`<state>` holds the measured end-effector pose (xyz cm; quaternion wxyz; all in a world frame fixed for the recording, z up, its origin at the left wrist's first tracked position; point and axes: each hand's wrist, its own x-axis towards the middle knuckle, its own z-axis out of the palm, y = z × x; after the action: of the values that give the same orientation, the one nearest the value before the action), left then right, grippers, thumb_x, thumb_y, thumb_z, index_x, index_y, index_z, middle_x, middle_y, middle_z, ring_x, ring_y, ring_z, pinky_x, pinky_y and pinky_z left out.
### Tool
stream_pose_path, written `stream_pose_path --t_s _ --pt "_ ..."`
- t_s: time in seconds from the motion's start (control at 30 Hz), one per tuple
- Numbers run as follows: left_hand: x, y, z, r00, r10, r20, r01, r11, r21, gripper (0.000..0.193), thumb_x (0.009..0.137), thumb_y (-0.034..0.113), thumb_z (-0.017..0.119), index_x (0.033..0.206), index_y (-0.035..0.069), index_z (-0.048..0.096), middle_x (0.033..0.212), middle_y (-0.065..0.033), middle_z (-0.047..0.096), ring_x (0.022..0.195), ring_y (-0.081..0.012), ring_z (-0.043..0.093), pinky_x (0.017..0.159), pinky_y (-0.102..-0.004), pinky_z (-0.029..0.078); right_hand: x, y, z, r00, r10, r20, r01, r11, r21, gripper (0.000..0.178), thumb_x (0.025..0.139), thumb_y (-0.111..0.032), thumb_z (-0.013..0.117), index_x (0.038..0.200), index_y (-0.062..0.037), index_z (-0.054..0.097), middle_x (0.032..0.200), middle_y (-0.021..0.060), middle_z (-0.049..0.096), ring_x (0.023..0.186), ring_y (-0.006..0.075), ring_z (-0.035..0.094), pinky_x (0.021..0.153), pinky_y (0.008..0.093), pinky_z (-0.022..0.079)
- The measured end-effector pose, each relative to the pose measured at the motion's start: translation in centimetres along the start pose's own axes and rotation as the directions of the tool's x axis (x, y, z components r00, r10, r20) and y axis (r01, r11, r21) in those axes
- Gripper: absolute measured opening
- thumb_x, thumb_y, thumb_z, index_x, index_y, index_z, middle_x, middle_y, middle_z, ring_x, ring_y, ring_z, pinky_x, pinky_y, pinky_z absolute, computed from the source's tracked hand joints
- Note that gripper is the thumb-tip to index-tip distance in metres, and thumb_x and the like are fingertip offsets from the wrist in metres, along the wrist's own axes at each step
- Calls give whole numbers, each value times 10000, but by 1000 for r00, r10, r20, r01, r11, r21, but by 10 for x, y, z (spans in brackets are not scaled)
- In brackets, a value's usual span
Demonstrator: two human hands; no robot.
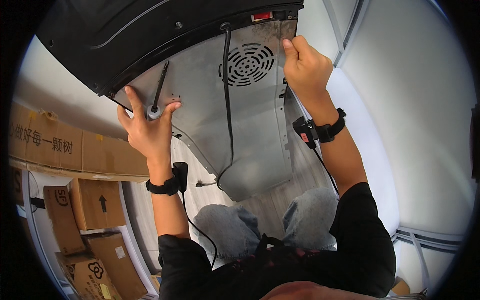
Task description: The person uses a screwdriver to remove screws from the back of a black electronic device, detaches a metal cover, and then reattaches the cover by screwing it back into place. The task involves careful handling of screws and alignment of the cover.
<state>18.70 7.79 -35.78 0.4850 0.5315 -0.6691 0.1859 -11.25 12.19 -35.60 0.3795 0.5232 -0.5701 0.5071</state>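
A large appliance stands in front of me, with a black body [150, 30] and a grey sheet-metal back panel [200, 115]. My left hand [150, 132] is at the panel's left edge, index finger and thumb spread against the metal. Between them sits a screwdriver [160, 87], its dark shaft pointing up and its pale handle partly hidden by the palm. My right hand [308, 65] is closed around the panel's upper right edge, thumb on top. A black power cord [227, 95] hangs down the panel, beside a round slotted vent [247, 65]. A red switch [261, 16] sits near the upper right corner.
Cardboard boxes [102, 202] are stacked on a shelf at the lower left, below a long carton [75, 150]. The cord's plug [205, 184] hangs near the panel's lower left. White walling [415, 125] stands close on the right. My knees [312, 215] are just below the panel.
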Motion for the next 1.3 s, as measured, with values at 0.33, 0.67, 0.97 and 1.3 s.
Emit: stream_pose_path --t_s 0.33,0.67,0.97,1.3 --pt "1 -5 3 992 96 -85 -94 995 28 1101 451 508 860 1421 272 396 1166 -241 479 648 -321 611 562 -363 507 2 4 -13 998 -47 32 43 990 134 191 801 -134 656 687 -83 512 492 35 460 364 218 416 347 317 309" --pt "-2 -7 4 993 96 -73 -96 995 0 1099 449 499 858 1418 243 406 1194 -233 484 659 -280 615 546 -347 499 2 8 -7 974 -177 140 187 980 -63 158 796 -53 622 691 -77 505 504 44 480 396 227 417 381 323 317" --pt "-1 -10 1 999 50 8 -50 999 -14 1019 524 501 834 1416 253 408 1201 -222 487 867 -332 627 626 -373 525 -2 2 -5 991 24 128 -35 996 77 127 834 -130 608 761 -78 517 492 32 493 404 238 469 392 333 355" --pt "-1 -23 1 989 131 -75 -140 982 -123 660 745 310 781 1343 246 510 1314 -184 466 575 -217 551 546 -283 478 -17 -14 -44 561 500 660 -818 211 535 367 983 -317 456 1135 8 532 1017 160 645 912 253 648 771 345 508"
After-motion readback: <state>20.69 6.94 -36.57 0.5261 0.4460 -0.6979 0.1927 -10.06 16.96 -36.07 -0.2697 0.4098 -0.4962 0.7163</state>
